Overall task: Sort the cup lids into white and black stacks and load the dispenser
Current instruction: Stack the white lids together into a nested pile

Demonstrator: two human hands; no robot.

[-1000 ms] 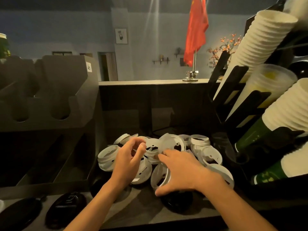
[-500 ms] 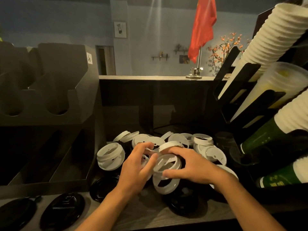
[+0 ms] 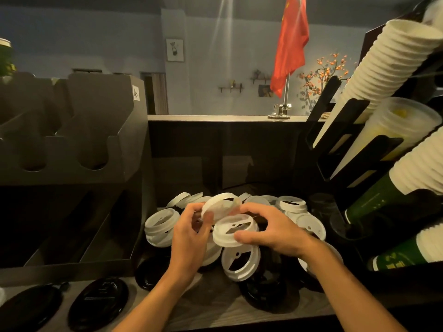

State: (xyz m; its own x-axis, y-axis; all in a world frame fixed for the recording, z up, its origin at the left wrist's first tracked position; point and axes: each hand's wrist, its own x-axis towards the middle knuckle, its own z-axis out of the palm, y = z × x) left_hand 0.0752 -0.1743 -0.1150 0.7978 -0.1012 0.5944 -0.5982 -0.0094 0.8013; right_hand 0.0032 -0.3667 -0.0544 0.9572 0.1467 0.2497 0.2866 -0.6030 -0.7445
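Since half a second earlier, both hands had risen a little above the pile and the lids between them had come apart. The left hand [image 3: 189,236] held a round white plastic cup lid [image 3: 219,207] tilted up on edge, its thumb curled over the near rim. The right hand [image 3: 273,233] gripped a second white plastic lid [image 3: 231,232] lying nearly level, with the thumb on the front rim and the fingers curled over the far side. The tilted lid sat just behind and above the level one; whether the two touched could not be told.

Beneath the hands, the loose pile of white lids [image 3: 309,225] lay on the grey wood-grain counter [image 3: 215,310]. A short stack of white lids [image 3: 160,227] stood at the pile's left edge. Another white lid with a cut-out top [image 3: 241,262] leaned just below the right hand's lid. Dark lids lay partly hidden under the pile. A glossy black oval lid [image 3: 98,300] and a second black lid [image 3: 31,307] lay well to the left, near the counter's front edge.

The dark box-shaped dispenser [image 3: 79,140], with U-shaped slots above and an open tray below, stood at the left, just beside the pile. At the right, a black rack [image 3: 335,149] carried slanted sleeves of white ribbed paper cups [image 3: 395,56] and clear plastic cups [image 3: 398,130]. A red flag [image 3: 291,44] hung on a pole beyond the back ledge.
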